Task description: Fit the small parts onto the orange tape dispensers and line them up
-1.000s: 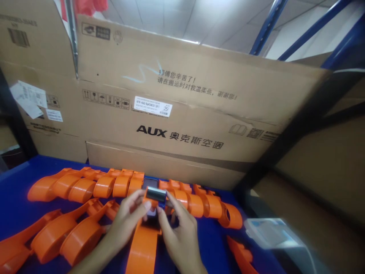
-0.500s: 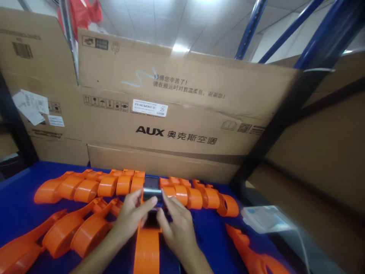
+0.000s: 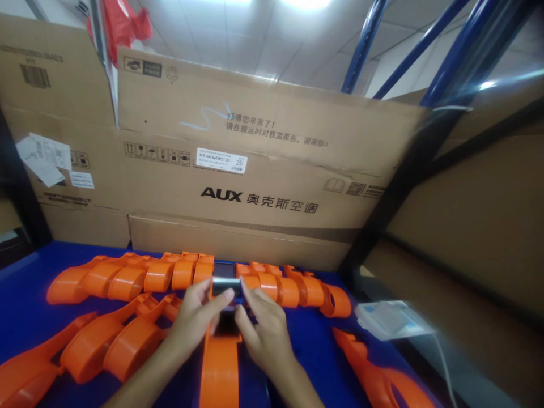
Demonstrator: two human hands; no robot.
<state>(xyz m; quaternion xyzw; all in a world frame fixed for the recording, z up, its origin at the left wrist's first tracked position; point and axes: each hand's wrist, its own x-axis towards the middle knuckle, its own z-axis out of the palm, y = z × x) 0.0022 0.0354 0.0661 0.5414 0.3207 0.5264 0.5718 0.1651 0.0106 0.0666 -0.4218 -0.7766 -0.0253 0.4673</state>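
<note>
In the middle of the head view, both my hands close around a glossy dark block with a pale, finely ridged top edge (image 3: 226,281). It sits at the far end of an orange plastic part with a broad curved band (image 3: 220,371), which points toward me. My left hand (image 3: 199,310) grips the left side, its thumb laid across the front of the block. From the right, my right hand (image 3: 266,323) presses its index finger to the block's side, thumb lower down. Beyond the block stands a dark, flat rectangular piece (image 3: 224,270). My hands hide the join between block and orange part.
A row of similar orange parts (image 3: 126,282) runs along the back of the blue surface (image 3: 25,289), against a cardboard sheet (image 3: 170,187). Larger orange parts (image 3: 131,347) lie at left, another (image 3: 374,379) at right. A clear plastic case (image 3: 393,318) with a white cable rests beside the right edge.
The view has shifted slightly. Both hands keep their hold on the dark block, with the left thumb moved very little.
</note>
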